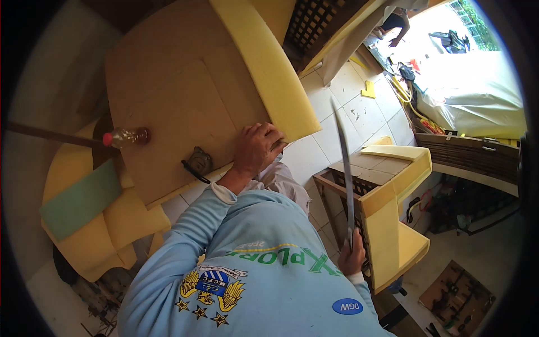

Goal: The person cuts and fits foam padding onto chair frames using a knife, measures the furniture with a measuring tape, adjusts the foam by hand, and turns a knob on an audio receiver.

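My left hand [257, 147] is closed, its fingers curled over the near right corner of a large cardboard-covered panel [174, 95]. A strip of yellow foam [264, 62] runs along that panel's right side, close to my fingers. To the right, my right hand [352, 255] is wrapped round the handle of a long, thin knife [345, 157], whose blade points up and away from me. On the cardboard, left of my left hand, rests a tape measure [200, 160] with a black strap. Further left lies a clear bottle [129, 137] with a red cap.
A foam-covered chair frame [387, 196] stands right of the knife. Yellow foam pieces [112, 224] and a green foam slab [81, 199] lie at left. White floor tiles [359, 106] show between the panel and the chair frame. Another person [396, 25] is at the top right.
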